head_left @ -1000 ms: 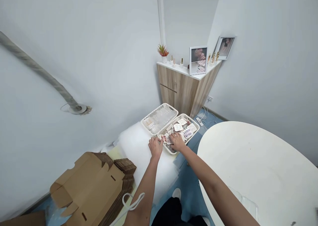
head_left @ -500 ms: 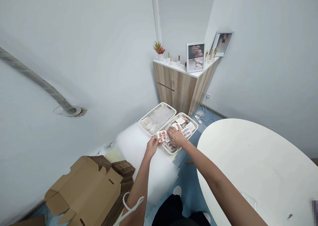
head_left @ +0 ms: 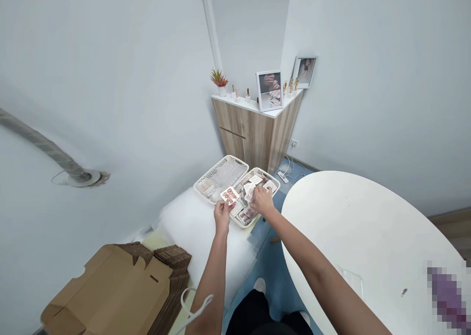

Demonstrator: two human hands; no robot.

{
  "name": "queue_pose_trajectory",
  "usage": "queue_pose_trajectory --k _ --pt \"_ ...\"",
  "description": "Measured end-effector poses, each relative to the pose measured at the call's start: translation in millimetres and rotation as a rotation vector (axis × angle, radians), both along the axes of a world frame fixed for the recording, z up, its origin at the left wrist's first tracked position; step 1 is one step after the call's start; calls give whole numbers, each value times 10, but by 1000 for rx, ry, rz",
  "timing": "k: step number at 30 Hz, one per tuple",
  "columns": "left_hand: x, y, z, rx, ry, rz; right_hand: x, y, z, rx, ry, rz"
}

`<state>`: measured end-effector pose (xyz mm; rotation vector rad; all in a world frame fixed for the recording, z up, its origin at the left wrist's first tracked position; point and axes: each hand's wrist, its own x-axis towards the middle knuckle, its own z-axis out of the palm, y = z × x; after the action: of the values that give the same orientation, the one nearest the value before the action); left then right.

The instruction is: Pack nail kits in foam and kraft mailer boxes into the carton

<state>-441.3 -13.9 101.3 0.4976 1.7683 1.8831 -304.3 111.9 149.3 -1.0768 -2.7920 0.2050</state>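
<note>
My left hand (head_left: pixel 222 216) pinches a small pack of press-on nails (head_left: pixel 230 196), white-edged with orange-red nails, at the near left rim of a white plastic basket (head_left: pixel 253 222). Over the same basket, my right hand (head_left: pixel 262 200) is closed with its fingers curled down among the packs. What those fingers grip is hidden behind the hand. Several flat packs and white cards (head_left: pixel 255 179) lie loosely overlapped in the basket. A second white basket (head_left: pixel 200 183) stands beside it on the left, with clear plastic pieces (head_left: pixel 230 172) inside.
Both baskets rest on a stack of white foam sheets (head_left: pixel 198 227). Flattened cardboard boxes (head_left: pixel 110 286) are piled at lower left. A round white table (head_left: pixel 353 227) stands on the right. Behind is a wooden cabinet (head_left: pixel 253 139); a power strip (head_left: pixel 282 177) lies on the floor.
My left hand has drawn the nail pack slightly away from the packs in the basket. My right hand has shifted toward the basket's right side, its fingers more curled. The view has swung right.
</note>
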Motion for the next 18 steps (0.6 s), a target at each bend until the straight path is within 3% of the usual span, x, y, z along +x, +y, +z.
queue_pose_trajectory --k 2,6,9,11,14,18 --pt "4 21 -41 -81 63 13 142 68 16 -17 30 -100" --pt "6 48 -80 -306 169 -71 663 217 52 19 152 -149" --pt "80 42 -26 -348 247 -87 1299 271 5 32 196 -209" --pt "208 43 39 -391 453 -12 1829 248 -89 23 187 -277" --pt "575 88 121 -347 761 7 2666 107 -291 0 126 -394" --pt "1352 219 61 -178 870 -258 3525 -254 -545 -28 14 -502"
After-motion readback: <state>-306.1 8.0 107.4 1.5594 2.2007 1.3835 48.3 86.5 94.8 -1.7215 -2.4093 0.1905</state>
